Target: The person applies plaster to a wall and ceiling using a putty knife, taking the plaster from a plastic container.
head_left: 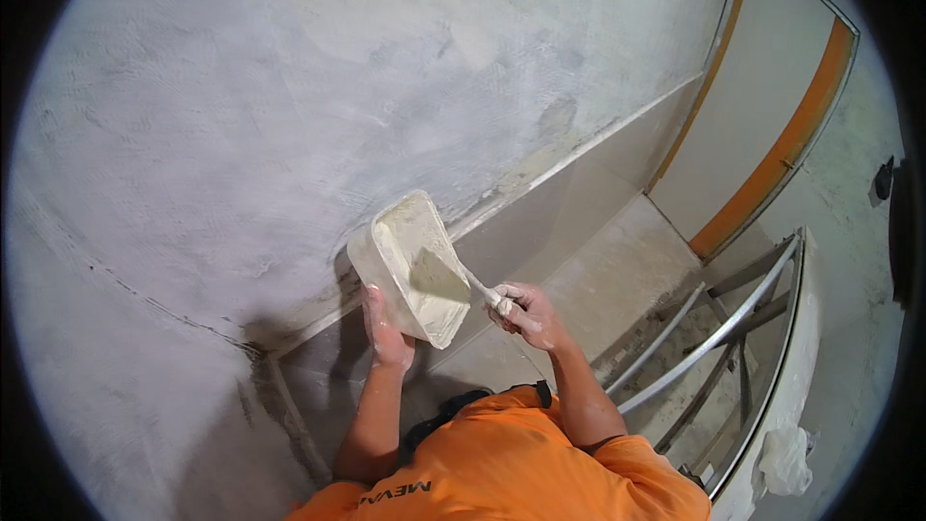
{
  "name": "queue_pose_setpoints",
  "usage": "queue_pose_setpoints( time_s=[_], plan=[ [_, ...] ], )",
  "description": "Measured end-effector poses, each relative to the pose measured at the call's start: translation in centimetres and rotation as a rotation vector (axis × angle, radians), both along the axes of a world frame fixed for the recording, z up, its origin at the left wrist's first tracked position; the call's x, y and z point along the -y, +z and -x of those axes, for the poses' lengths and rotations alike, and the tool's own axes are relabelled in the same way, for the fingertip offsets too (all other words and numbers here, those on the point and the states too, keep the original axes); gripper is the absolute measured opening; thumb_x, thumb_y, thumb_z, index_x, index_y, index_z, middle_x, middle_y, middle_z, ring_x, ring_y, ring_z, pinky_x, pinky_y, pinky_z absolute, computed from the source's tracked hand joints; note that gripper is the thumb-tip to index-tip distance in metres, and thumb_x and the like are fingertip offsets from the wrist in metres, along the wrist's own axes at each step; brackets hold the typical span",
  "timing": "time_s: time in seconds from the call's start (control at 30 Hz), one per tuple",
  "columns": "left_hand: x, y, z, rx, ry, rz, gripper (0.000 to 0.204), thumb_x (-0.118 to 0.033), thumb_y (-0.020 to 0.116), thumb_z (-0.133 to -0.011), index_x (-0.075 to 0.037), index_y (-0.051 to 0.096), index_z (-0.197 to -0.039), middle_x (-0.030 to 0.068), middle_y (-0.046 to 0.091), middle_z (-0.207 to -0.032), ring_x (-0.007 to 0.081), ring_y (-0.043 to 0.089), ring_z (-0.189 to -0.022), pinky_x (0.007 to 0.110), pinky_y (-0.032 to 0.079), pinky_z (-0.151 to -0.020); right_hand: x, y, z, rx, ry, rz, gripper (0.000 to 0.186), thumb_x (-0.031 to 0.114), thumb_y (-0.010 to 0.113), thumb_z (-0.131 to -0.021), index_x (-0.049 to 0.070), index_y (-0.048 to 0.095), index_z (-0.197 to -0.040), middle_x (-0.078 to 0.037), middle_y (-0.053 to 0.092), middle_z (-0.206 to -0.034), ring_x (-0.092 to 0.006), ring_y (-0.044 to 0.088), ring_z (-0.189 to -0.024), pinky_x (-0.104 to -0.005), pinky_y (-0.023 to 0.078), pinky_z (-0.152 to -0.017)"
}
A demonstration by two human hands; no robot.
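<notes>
A white rectangular tub (374, 268), smeared along its rim, is tilted toward me in front of the wall. My left hand (387, 330) is closed on its lower left side and supports it from below. Pale, creamy plaster (398, 237) coats the tub's inside. In my right hand (527, 316), fingers wrapped round the handle, is a putty knife (479, 286). Its blade reaches into the tub and lies against the plaster, partly blending with it. White residue covers the fingers of both hands.
Patchy grey plastered wall (241, 106) rises ahead, with a corner at lower left. Beige tiling (540, 222) runs along the wall's foot. A door (762, 87) with orange edging stands at far right. Nearer on the right is a metal-framed structure (719, 333) with a crumpled plastic bag (786, 461).
</notes>
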State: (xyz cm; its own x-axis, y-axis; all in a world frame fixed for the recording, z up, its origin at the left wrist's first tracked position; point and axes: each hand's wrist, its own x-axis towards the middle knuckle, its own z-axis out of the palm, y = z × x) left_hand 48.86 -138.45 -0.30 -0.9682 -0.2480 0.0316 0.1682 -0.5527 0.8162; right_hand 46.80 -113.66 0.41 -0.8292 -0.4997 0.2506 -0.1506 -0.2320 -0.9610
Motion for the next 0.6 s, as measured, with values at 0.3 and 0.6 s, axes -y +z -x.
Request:
queue_pose_setpoints(
  time_s=[0.3, 0.6],
  plan=[
    [5.2, -1.5, -0.6, -0.174, 0.134, 0.111, 0.102, -0.08, 0.051, -0.086, -0.009, 0.026, -0.154, 0.0114, 0.04, -0.151, 0.0297, 0.044, -0.138, 0.047, 0.038, -0.114, -1.1, 2.1, -2.5, -0.243, -0.278, -0.29, 0.039, 0.011, 0.073, -0.084, 0.0, 0.061, -0.119, -0.011, 0.065, -0.111, -0.0244, 0.064, -0.091, -0.0334, 0.05, -0.085],
    [4.7, -1.2, -0.8, -0.242, -0.051, 0.258, 0.08, -0.059, 0.044, -0.1, -0.003, 0.026, -0.155, 0.0131, 0.044, -0.152, 0.0315, 0.047, -0.137, 0.046, 0.038, -0.114, -3.4, 5.6, -4.8, -0.24, -0.211, -0.522, 0.053, 0.007, 0.071, -0.084, 0.002, 0.058, -0.135, -0.01, 0.07, -0.094, -0.0209, 0.067, -0.077, -0.0314, 0.054, -0.072]
  ],
)
